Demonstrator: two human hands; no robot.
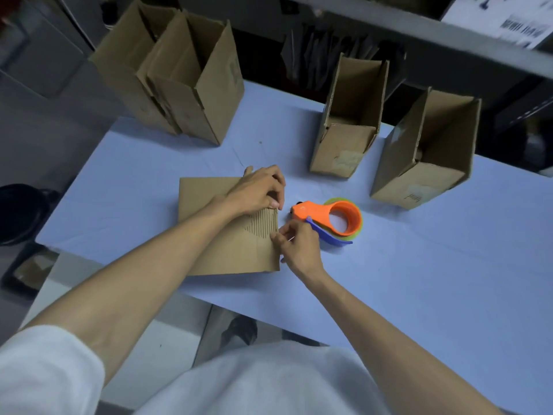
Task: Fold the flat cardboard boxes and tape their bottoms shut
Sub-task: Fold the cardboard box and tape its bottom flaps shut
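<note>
Flat cardboard box: lying collapsed on the blue counter, right in front of the person, not opened up yet.
Left hand: fingers curled down on the far end of the box's right edge, fingertips pinching it. Looks like it's there to get a layer started.
Right hand: same edge, nearer end, thumb and fingertips pinched on the cardboard. Two hands on one edge, so my guess is they're about to pull the sides apart and pop it into a tube.
Tape dispenser: orange, lying on the counter just beside the right hand, nobody holding it. Handy spot for when the bottom flaps get closed.
Left pair of boxes: already squared up, standing together at the far left corner, out of the way.
Right pair of boxes: also standing, far right, a gap between them.
Progress: four standing, this one barely begun. Can't see whether their bottoms are taped.
</note>
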